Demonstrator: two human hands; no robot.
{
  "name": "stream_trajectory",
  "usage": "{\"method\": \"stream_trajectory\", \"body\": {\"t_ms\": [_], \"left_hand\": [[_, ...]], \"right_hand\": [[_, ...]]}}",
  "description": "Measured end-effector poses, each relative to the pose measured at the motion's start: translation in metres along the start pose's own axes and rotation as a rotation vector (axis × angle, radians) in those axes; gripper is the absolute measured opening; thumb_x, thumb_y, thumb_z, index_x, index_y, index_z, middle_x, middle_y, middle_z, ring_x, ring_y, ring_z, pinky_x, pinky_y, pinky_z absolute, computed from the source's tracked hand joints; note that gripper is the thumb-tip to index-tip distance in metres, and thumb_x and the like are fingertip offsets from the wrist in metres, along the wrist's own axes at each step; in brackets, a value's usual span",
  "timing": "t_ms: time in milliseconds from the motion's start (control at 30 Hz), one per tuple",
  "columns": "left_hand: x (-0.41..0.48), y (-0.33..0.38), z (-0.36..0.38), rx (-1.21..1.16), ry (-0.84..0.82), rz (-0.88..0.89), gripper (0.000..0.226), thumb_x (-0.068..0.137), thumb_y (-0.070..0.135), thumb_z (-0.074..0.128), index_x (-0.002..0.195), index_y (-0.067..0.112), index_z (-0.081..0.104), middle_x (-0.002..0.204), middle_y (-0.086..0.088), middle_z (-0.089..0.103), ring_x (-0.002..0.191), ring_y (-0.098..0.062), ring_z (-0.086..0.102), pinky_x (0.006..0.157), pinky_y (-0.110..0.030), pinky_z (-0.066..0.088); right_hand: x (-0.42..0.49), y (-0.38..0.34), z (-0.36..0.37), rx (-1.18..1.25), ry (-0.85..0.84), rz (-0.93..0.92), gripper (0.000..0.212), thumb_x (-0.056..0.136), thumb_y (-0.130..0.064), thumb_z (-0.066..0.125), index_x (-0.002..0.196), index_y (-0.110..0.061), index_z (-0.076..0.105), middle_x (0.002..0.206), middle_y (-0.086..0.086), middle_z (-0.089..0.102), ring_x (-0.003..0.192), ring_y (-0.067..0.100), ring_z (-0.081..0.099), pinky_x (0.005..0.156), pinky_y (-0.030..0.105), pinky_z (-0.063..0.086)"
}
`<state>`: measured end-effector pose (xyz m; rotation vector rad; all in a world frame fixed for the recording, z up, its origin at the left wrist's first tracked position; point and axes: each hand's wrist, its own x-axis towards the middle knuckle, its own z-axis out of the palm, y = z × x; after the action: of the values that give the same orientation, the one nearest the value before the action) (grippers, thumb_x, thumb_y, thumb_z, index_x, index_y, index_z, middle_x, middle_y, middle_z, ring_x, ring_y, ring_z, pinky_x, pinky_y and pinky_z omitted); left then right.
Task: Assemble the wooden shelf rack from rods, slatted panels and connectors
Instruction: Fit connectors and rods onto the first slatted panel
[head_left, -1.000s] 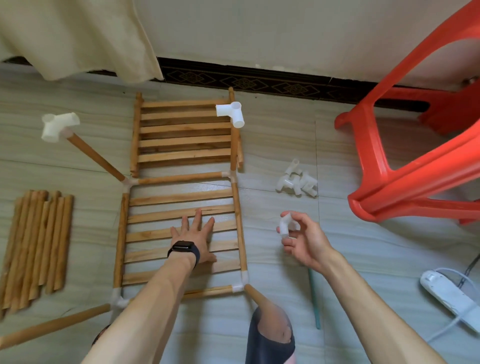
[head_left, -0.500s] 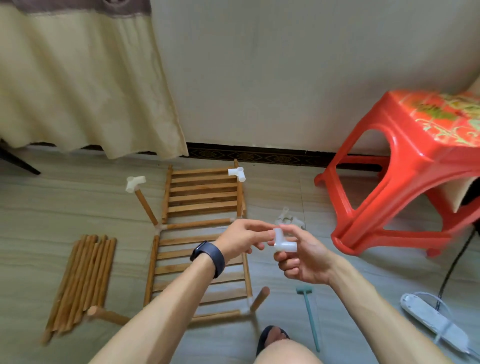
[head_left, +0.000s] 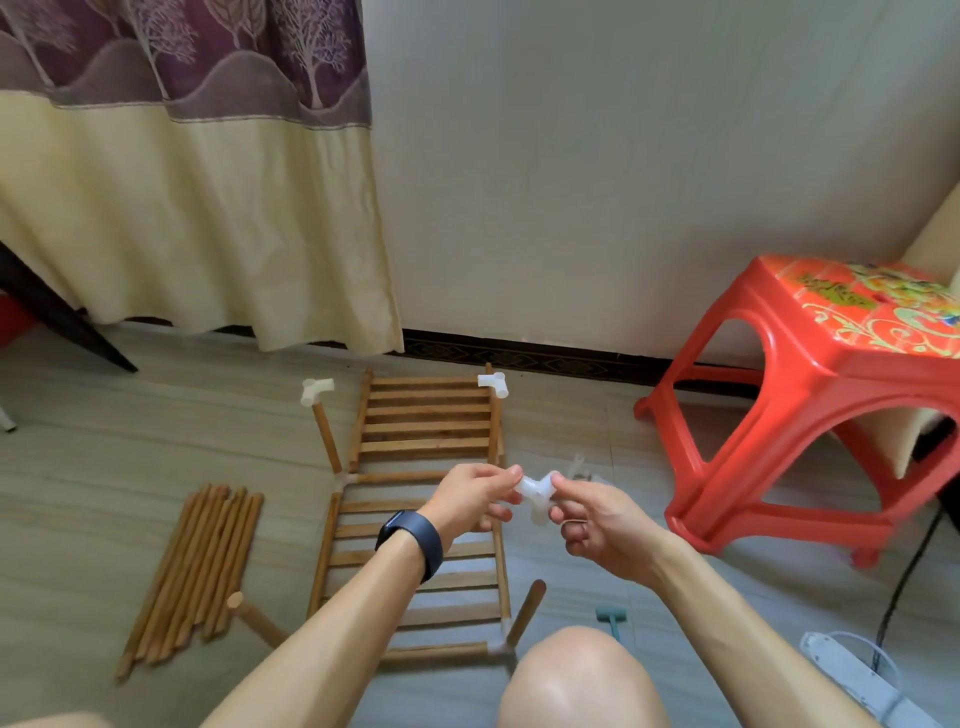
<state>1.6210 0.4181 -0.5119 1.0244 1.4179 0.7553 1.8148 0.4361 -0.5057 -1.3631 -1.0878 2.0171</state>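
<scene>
Hands: L hand (head_left: 470, 499) & R hand (head_left: 597, 525) meet in mid-air, fingers (head_left: 506, 475) of both pinching one white connector (head_left: 535, 491) from opp. sides.
Rack (head_left: 410, 477): two slatted panels (head_left: 428, 426) flat on the floor (head_left: 104, 467); far edge near the skirting (head_left: 545, 358), near corner beside a knee (head_left: 571, 680).
Left: loose rods (head_left: 202, 566) bundled, apart from the rack's edge, bare floor between.
Right: spare connectors (head_left: 582, 467) just beyond the hands; red stool (head_left: 810, 364) well apart from the rack; mallet (head_left: 612, 617) & power strip (head_left: 857, 675) near R forearm.
</scene>
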Motion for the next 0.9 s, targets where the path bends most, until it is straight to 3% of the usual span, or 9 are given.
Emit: {"method": "stream_trajectory", "body": {"t_ms": [167,367,467,567,667,800,900], "left_hand": [[-0.008,-0.007,0.003,-0.091,-0.003,-0.081,0.048,0.099,0.054,0.052,0.111,0.011,0.071,0.081,0.005,0.069,0.066,-0.007,0.061,0.065,-0.023,0.045],[-0.015,-0.009,0.016,-0.179,0.01,-0.112,0.046,0.099,0.054,0.051,0.113,0.014,0.07,0.084,0.006,0.068,0.07,-0.008,0.06,0.069,-0.023,0.046],[-0.012,-0.012,0.02,-0.135,0.001,-0.097,0.044,0.096,0.055,0.055,0.112,0.017,0.07,0.089,0.006,0.071,0.073,-0.009,0.062,0.073,-0.027,0.048],[-0.009,-0.016,0.023,-0.033,-0.02,-0.079,0.042,0.092,0.054,0.064,0.117,0.021,0.063,0.107,0.002,0.07,0.083,-0.012,0.066,0.077,-0.031,0.052],[-0.006,-0.018,0.024,-0.032,-0.017,-0.035,0.045,0.088,0.048,0.069,0.128,0.031,0.057,0.121,0.004,0.065,0.101,-0.014,0.066,0.082,-0.031,0.052],[-0.004,-0.018,0.021,-0.043,-0.135,-0.046,0.037,0.087,0.052,0.07,0.12,0.036,0.068,0.114,0.013,0.071,0.098,-0.012,0.069,0.085,-0.031,0.052],[-0.002,-0.021,0.024,-0.063,-0.122,-0.046,0.036,0.086,0.055,0.069,0.115,0.033,0.071,0.108,0.01,0.073,0.091,-0.01,0.07,0.085,-0.032,0.053]], "right_hand": [[0.002,0.0,0.004,-0.126,0.116,-0.084,0.03,0.103,-0.037,0.053,0.102,-0.011,0.066,0.065,-0.006,0.044,0.048,0.007,0.028,0.049,0.022,0.022],[-0.002,0.004,0.006,-0.162,0.12,-0.127,0.043,0.094,-0.053,0.061,0.109,-0.015,0.074,0.091,0.001,0.064,0.063,0.013,0.053,0.054,0.023,0.039],[-0.003,0.005,0.004,-0.202,0.128,-0.166,0.044,0.094,-0.049,0.064,0.112,-0.009,0.067,0.099,0.007,0.067,0.064,0.014,0.056,0.057,0.024,0.043],[-0.001,0.006,-0.003,-0.282,0.18,-0.187,0.04,0.093,-0.045,0.067,0.104,-0.007,0.066,0.088,0.004,0.061,0.059,0.011,0.05,0.058,0.025,0.042],[0.0,0.008,-0.014,-0.36,0.11,-0.153,0.035,0.087,-0.046,0.073,0.089,-0.012,0.067,0.073,-0.002,0.055,0.058,0.01,0.046,0.057,0.024,0.04],[0.0,0.007,-0.026,-0.412,0.058,-0.103,0.041,0.081,-0.051,0.078,0.085,-0.011,0.07,0.063,-0.007,0.05,0.057,0.009,0.043,0.056,0.022,0.038],[0.003,0.009,-0.031,-0.43,0.058,-0.087,0.05,0.079,-0.056,0.077,0.09,-0.008,0.073,0.065,-0.007,0.049,0.058,0.009,0.044,0.056,0.022,0.038]]}}
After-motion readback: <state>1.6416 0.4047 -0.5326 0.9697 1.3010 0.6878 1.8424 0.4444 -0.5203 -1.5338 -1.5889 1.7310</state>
